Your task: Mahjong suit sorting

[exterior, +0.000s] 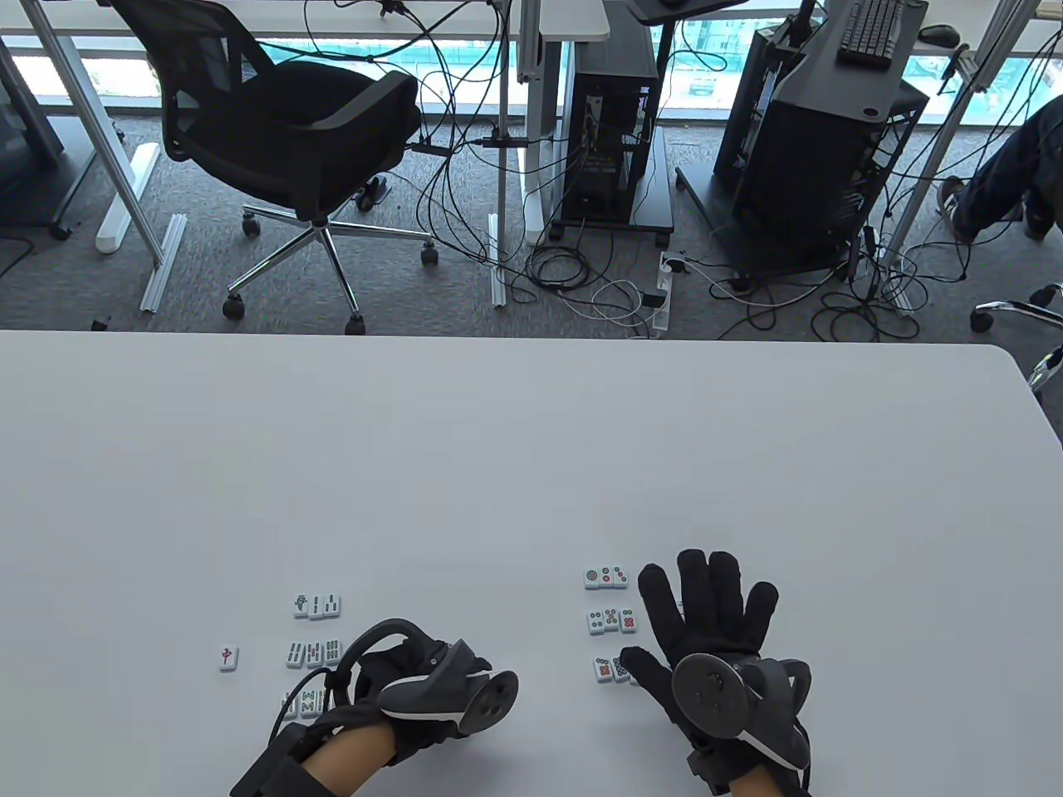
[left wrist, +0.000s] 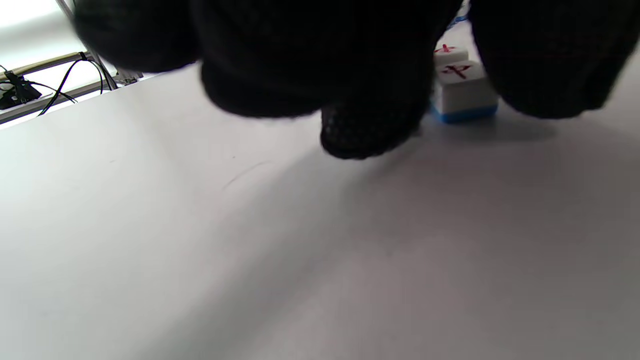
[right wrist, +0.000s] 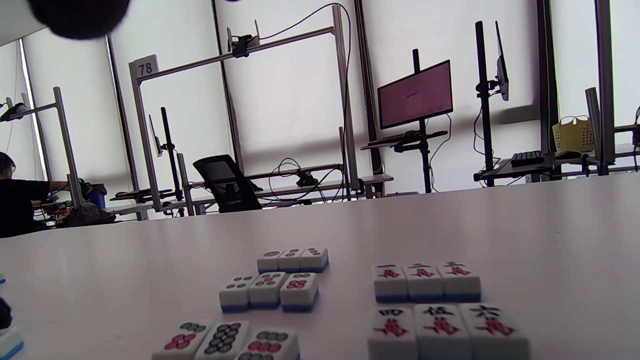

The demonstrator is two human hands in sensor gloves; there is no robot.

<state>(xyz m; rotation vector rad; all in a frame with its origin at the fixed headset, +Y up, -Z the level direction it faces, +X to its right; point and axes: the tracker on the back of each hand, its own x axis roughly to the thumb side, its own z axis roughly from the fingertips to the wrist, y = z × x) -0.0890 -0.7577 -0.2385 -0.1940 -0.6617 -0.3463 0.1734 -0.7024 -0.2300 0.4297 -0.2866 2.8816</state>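
Two gloved hands work near the front edge of the white table, each with a tracker strapped to its back. The right hand lies with its fingers straight and spread, palm down, over the character tiles, which the table view hides beneath it; whether the fingers actually touch them cannot be told. Just to its left sit the dot tiles in three short rows of three, face up, the nearest row partly behind the thumb. The right wrist view shows those rows and, beside them, two rows of three character tiles lying flat and touching side by side. The left hand is bunched, fingers curled downward toward the table; in the left wrist view its dark fingertips hang close over the surface next to a blue-backed tile with a red mark, but whether it grips anything cannot be told. The bamboo tiles lie in rows just beyond that hand, and a lone red-character tile sits apart to their left.
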